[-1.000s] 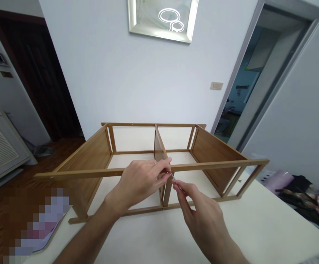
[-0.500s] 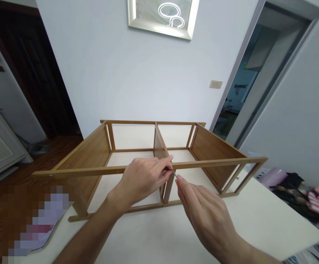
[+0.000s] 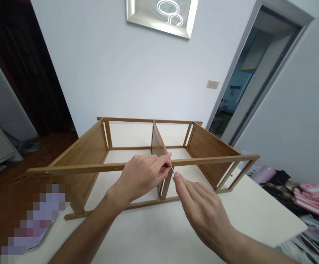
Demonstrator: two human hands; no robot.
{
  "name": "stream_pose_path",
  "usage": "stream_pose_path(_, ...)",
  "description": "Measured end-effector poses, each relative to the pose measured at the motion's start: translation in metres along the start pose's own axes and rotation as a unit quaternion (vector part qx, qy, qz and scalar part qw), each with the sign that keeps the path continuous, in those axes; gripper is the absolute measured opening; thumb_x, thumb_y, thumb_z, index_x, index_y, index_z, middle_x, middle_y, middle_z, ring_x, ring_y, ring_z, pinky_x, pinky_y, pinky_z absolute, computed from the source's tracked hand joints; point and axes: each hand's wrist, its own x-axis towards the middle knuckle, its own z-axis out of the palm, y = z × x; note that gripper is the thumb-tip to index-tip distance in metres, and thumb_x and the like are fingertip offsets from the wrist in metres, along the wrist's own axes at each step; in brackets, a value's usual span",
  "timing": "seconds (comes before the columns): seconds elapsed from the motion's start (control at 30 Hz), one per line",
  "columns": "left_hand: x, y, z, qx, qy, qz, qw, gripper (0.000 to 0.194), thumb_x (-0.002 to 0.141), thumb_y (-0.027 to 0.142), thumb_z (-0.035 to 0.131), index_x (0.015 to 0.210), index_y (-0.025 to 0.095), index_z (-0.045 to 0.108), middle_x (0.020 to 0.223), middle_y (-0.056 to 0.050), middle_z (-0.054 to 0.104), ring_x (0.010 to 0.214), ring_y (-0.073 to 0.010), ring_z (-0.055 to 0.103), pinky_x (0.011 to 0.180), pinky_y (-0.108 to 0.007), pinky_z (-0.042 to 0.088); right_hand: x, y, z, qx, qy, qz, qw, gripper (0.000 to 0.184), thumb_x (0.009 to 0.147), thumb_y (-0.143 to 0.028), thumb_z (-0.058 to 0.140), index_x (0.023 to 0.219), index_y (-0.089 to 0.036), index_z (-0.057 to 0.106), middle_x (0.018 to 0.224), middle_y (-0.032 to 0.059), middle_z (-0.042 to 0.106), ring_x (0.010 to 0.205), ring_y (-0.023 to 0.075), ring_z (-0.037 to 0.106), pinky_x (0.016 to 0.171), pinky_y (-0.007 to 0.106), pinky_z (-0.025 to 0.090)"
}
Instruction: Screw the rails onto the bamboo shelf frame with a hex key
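Note:
A wooden shelf frame [image 3: 214, 158] lies on its side on a white table [image 3: 247, 216], with a middle divider panel [image 3: 156, 143]. My left hand [image 3: 144, 175] rests on the front rail where the divider meets it, fingers pinched round a thin metal tool [image 3: 172, 169], perhaps a hex key. My right hand [image 3: 200, 211] reaches in from the lower right; its fingertips are pinched on the outer end of the same tool. The tool's tip sits at the joint, partly hidden by my fingers.
A framed mirror [image 3: 162, 16] hangs on the wall behind. An open doorway [image 3: 244, 84] stands at the right, a dark door at the left. Clothes and bags [image 3: 299, 194] are piled past the table's right edge. A blurred patch covers the lower left.
My view has shifted a little, so the frame sits lower and to the left. My right hand has turned and crept closer to the joint. My left hand stays on the rail.

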Motion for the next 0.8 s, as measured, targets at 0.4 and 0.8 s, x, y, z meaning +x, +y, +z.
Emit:
stream_pose_path(0.4,0.0,0.0,0.0,-0.011,-0.018,-0.024,1.0,0.017,0.102,0.027,0.058,0.112,0.022,0.071,0.085,-0.002,0.081,0.072,-0.0162,0.075,0.06,-0.024,0.047,0.006,0.007,-0.005,-0.041,-0.012,-0.033,0.999,0.032,0.101,0.002,0.037,0.111,-0.003,0.068,0.098,0.0167,0.079,0.082,0.0186,0.074,0.072,0.029,0.053)
stream_pose_path(0.8,0.003,0.011,-0.016,-0.009,-0.008,0.0,1.0,0.016,0.098,0.019,0.062,0.113,0.018,0.065,0.119,-0.01,0.078,0.108,-0.0255,0.073,0.089,-0.035,0.054,-0.001,-0.007,0.023,0.108,0.045,0.182,0.976,0.019,0.11,-0.019,0.046,0.093,-0.019,0.055,0.064,-0.0043,0.066,0.048,0.0079,0.061,0.05,0.022,0.037)
